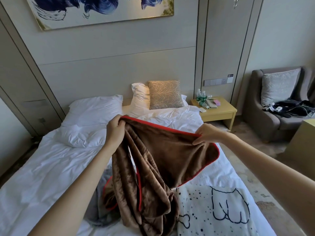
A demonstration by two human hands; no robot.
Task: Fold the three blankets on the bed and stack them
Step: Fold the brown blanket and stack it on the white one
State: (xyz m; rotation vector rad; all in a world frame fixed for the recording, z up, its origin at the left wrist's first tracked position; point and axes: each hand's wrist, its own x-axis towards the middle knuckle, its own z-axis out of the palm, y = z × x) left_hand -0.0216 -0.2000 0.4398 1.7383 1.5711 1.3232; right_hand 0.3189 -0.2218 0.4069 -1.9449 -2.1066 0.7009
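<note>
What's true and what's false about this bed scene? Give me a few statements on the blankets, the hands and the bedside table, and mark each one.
1. The left hand and right hand both grip the brown blanket by its red-trimmed edge. True.
2. The brown blanket is already folded flat. False: it hangs bunched from the hands, its lower end on the bed.
3. The white blanket with black drawings lies on the bed, to the person's right of the brown one. True.
4. The grey blanket is up on the pillows. False: it lies crumpled at the near end of the bed, partly under the brown one.
5. Bottles are on the bedside table. True.
</note>
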